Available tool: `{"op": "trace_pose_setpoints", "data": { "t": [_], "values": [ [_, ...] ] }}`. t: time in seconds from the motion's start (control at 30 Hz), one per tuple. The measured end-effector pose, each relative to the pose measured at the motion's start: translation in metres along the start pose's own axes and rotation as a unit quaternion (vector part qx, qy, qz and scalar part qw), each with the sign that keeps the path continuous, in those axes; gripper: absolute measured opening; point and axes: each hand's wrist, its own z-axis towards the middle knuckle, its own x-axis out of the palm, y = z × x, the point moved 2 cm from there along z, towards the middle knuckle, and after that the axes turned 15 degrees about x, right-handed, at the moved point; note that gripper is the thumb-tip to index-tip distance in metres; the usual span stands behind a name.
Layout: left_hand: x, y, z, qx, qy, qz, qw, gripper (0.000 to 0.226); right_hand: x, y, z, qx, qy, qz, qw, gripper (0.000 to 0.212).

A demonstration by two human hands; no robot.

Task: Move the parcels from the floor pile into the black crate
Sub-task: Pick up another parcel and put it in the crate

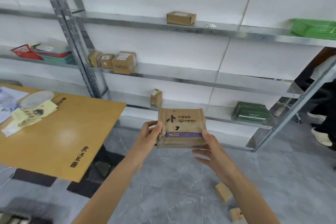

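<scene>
I hold a flat brown cardboard parcel [181, 127] with black printing and a purple tape stripe in front of me, above the grey floor. My left hand [151, 132] grips its left edge, thumb on top. My right hand [209, 148] holds its lower right corner, thumb on the top face and fingers underneath. Two small brown parcels lie on the floor at the lower right, one parcel [222, 192] further from me, the other parcel [235, 214] close to the frame's bottom. A dark object [23, 211] shows at the bottom left corner; I cannot tell whether it is the black crate.
A metal shelf rack [181, 78] stands ahead against the white wall, with small brown boxes [116, 62], a green box [251, 111] and a green basket [314, 29]. A wooden table [60, 132] with papers is at left. A person's legs and shoes [321, 132] are at far right.
</scene>
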Motion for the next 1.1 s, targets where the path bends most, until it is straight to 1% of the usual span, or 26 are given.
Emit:
{"op": "trace_pose_setpoints", "data": {
  "t": [0.13,0.3,0.43,0.53,0.6,0.73,0.83,0.97,1.1],
  "values": [
    [-0.038,0.002,-0.04,-0.008,-0.039,0.013,0.999,0.033,0.034,-0.017,-0.015,0.009,0.033,-0.053,0.998,0.075],
    [-0.103,0.004,-0.088,-0.009,-0.072,0.007,0.997,0.038,0.097,-0.027,-0.035,-0.002,0.081,-0.11,0.991,0.068],
    [-0.175,0.008,-0.126,-0.004,-0.098,0.023,0.995,0.029,0.17,-0.032,-0.055,-0.016,0.122,-0.147,0.981,0.075],
    [-0.238,0.006,-0.161,-0.006,-0.119,0.016,0.993,0.038,0.234,-0.042,-0.072,-0.011,0.156,-0.165,0.974,0.082],
    [-0.282,0.005,-0.187,-0.01,-0.133,0.019,0.991,0.041,0.279,-0.05,-0.082,-0.003,0.175,-0.176,0.969,0.08],
    [-0.362,0.003,-0.239,0.003,-0.166,0.025,0.986,0.025,0.364,-0.073,-0.102,0.006,0.214,-0.197,0.957,0.079],
    [-0.413,0.003,-0.277,-0.003,-0.184,0.049,0.982,0.026,0.421,-0.091,-0.118,0.012,0.245,-0.212,0.946,0.077],
    [-0.469,0.008,-0.316,-0.015,-0.205,0.07,0.976,0.034,0.486,-0.11,-0.137,0.026,0.259,-0.224,0.939,0.079],
    [-0.52,0.014,-0.329,-0.014,-0.228,0.057,0.972,0.031,0.543,-0.112,-0.141,0.028,0.26,-0.246,0.933,0.08]
  ]
}}
